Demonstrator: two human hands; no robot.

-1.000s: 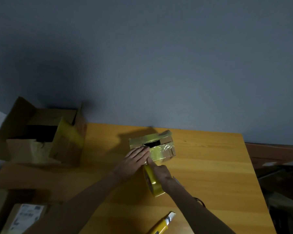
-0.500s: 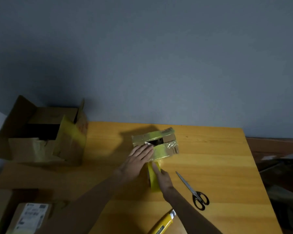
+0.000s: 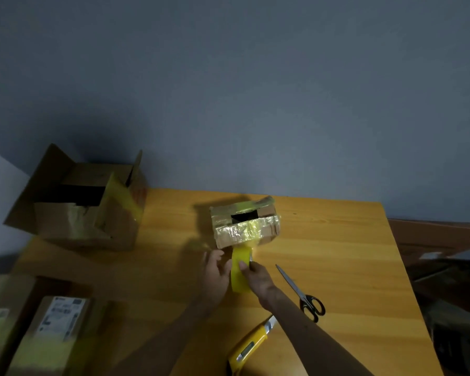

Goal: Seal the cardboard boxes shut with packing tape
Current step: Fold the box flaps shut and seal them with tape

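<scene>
Your left hand [image 3: 217, 272] has come off the small cardboard box [image 3: 244, 226], where it lay flat half a second ago. It now sits just in front of the box, fingers loose and holding nothing. Blur hides whether it touches the tape roll [image 3: 240, 270] beside it.

Your right hand [image 3: 258, 278] grips that yellow roll from the other side, thumb over its rim. The roll stands on edge just in front of the box, and a strip runs from it up to the box's near face.

The box sits on the wooden surface [image 3: 337, 253], crinkled tape across its front and top, with a dark gap still showing on top.

Scissors [image 3: 301, 291] lie in front and to the right of the box, blades together. Nearer you — well in front of the box — lies a yellow utility knife [image 3: 251, 346]. Left of the box stands a large open carton [image 3: 79, 210], flaps up. A labelled parcel [image 3: 52, 329] lies well apart, in front and to the left.
</scene>
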